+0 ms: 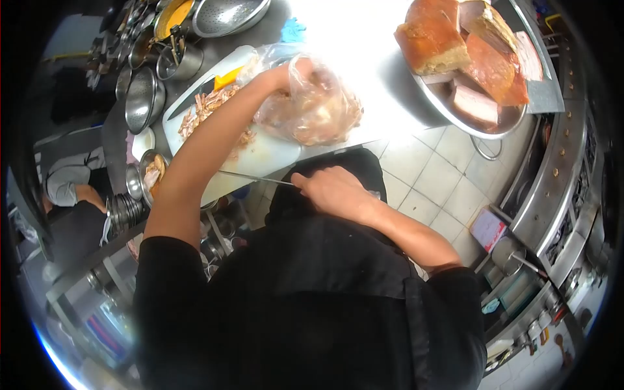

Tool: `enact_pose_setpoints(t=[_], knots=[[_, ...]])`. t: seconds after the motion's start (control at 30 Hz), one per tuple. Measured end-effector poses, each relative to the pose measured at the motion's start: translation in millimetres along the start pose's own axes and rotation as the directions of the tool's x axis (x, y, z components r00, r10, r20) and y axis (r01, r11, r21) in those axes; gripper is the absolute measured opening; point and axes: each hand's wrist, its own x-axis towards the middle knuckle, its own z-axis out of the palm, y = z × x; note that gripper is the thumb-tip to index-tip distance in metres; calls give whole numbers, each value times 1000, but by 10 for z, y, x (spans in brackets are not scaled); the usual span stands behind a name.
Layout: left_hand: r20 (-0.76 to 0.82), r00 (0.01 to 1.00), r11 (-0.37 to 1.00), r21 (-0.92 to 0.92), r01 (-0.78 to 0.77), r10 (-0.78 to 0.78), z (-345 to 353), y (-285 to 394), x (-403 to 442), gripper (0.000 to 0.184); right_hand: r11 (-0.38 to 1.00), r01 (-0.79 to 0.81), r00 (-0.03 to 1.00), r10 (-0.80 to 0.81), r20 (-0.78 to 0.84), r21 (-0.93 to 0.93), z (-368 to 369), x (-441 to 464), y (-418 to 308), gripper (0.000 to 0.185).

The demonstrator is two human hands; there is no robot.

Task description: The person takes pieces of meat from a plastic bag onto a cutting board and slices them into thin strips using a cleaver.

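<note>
My left hand [300, 73] reaches into a clear plastic bag [263, 60] holding pale pinkish pieces of meat [318, 120]. Plastic covers its fingers, so their grip is hidden. The bag rests partly on a white cutting board [276, 151]. Closer to my body, my right hand [339, 193] is closed around a knife, whose long thin blade [257, 177] points left across the board's near edge. Chopped meat [211, 107] lies on the board under my left forearm. Beside it is another knife with a yellow handle [227, 78].
Large slabs of skin-on pork [432, 42] fill a metal bowl [478, 130] at the right edge of the steel table. Metal bowls and a colander [227, 16] stand at the upper left. Stoves [552, 175] line the right side. Another person's arm [90, 196] shows at the left.
</note>
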Motion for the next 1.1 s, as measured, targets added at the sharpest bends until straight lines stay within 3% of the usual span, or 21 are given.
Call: enact_pose_setpoints(t=[0.03,0.1,0.13,0.2,0.23,0.3,0.33,0.4,0.43,0.5,0.57,0.63,0.67,0.7,0.77,0.83,0.9,0.93,0.97,1.07,1.1], knots=[[-11,1000,1000,6,17,-17,-30,89,19,29,1000,20,1000,-20,3,-3,-23,2,15,32],[112,983,962,248,112,-143,-69,235,58,28,999,-19,1000,18,24,35,-55,8,13,12],[95,983,959,253,129,-157,-94,196,44,28,1000,1,1000,-2,29,26,-68,12,17,12],[102,994,999,32,34,-37,-87,44,10,39,1000,14,999,-14,47,-15,-87,9,38,13],[81,995,998,34,47,-50,-84,-31,-43,39,999,33,998,-31,57,-27,-106,8,47,13],[-210,971,991,-40,-125,114,-130,-181,-217,34,1000,25,996,-23,82,-15,-147,34,63,13],[-238,967,994,-35,-104,93,-179,-178,-314,34,998,54,994,-51,99,-28,-150,52,71,13],[-308,951,946,-300,-125,28,-203,-150,-547,24,1000,24,995,-24,99,-3,-137,94,78,14],[-337,941,947,-303,-112,4,-256,-39,-742,24,999,52,991,-49,123,-15,-139,126,70,14],[-272,898,678,-734,38,-345,-339,125,-1128,22,1000,20,992,-20,127,1,-131,185,42,15],[-328,857,649,-761,11,-399,-288,52,-1467,23,999,47,986,-45,162,-10,-110,264,-2,15],[-436,810,353,-884,-306,-393,-161,40,-1882,25,1000,3,984,2,177,-29,-72,369,-78,17],[-454,799,296,-886,-357,-396,-93,7,-2123,38,999,-21,982,27,187,-34,-63,419,-146,19],[-471,778,299,-879,-373,-415,14,-1,-2300,38,999,4,978,5,207,-44,-17,479,-187,19],[-553,676,87,-801,-592,-488,258,-1,-2649,52,991,8,987,14,161,-134,138,613,-245,17],[-555,673,20,-778,-628,-489,406,-69,-2935,54,993,-11,984,31,175,-115,338,774,-302,17],[-511,572,-23,-733,-680,-642,635,-250,-3043,51,999,-30,995,31,90,-11,527,930,-371,18],[-493,464,40,-716,-697,-736,716,-328,-3057,47,999,-36,996,35,88,6,594,1014,-427,20],[-483,473,9,-707,-708,-737,788,-404,-3066,47,998,-58,993,59,106,-13,646,1070,-477,20],[-551,182,203,-564,-800,-814,926,-699,-3157,42,998,-58,998,58,10,34,821,1185,-579,24],[-541,181,189,-558,-808,-821,960,-702,-3242,42,981,-184,976,175,133,56,807,1206,-603,34]])
